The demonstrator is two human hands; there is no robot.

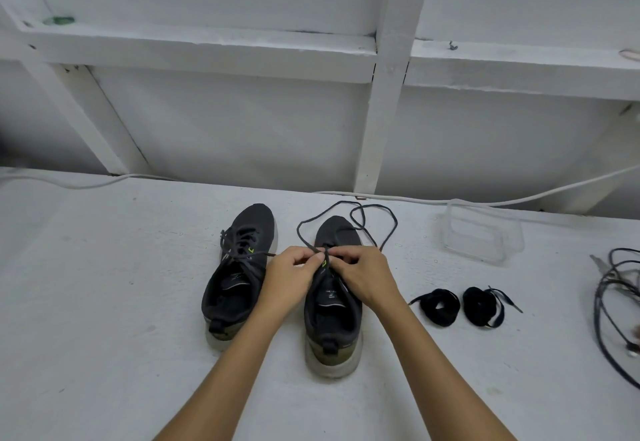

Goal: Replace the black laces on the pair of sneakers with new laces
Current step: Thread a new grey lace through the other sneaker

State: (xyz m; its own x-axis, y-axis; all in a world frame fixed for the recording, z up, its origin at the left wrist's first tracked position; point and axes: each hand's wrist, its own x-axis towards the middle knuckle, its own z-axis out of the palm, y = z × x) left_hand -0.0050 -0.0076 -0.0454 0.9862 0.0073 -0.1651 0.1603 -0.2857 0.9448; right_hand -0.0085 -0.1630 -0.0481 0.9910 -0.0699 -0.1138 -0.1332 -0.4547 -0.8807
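1. The right sneaker [333, 305] sits near me on the white table [104, 302], heel toward me, its old black lace [346, 218] pulled loose and looping past the toe.
2. My left hand [289, 276] and right hand [365, 276] both pinch that lace at the eyelets, fingers curled, apparently to work it free.
3. The left sneaker [235, 274] waits alongside, laced.
4. Two coiled new laces [462, 306] lie to the right, within reach; a clear container [481, 232] stands farther back.
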